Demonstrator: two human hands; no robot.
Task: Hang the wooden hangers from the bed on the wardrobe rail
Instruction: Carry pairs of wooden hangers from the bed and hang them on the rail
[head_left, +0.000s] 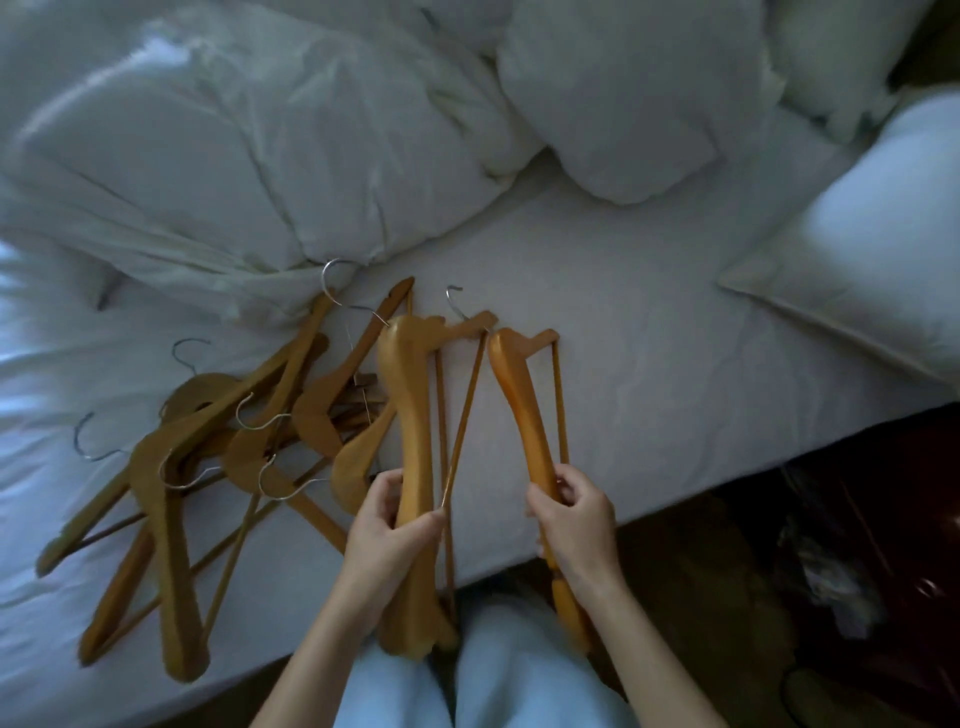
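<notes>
Wooden hangers (174, 545) heaped on bed (649, 338), some held

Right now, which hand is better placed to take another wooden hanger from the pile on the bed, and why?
Probably the left hand: it lies beside the pile of hangers, though it grips a bundle. The right hand, gripping one hanger, would have to cross over.

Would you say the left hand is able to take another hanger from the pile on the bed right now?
Probably not yet: the left hand grips a bundle of hangers, so its fingers are full. The pile lies close beside it, uncovered, so only the grip hinders.
</notes>
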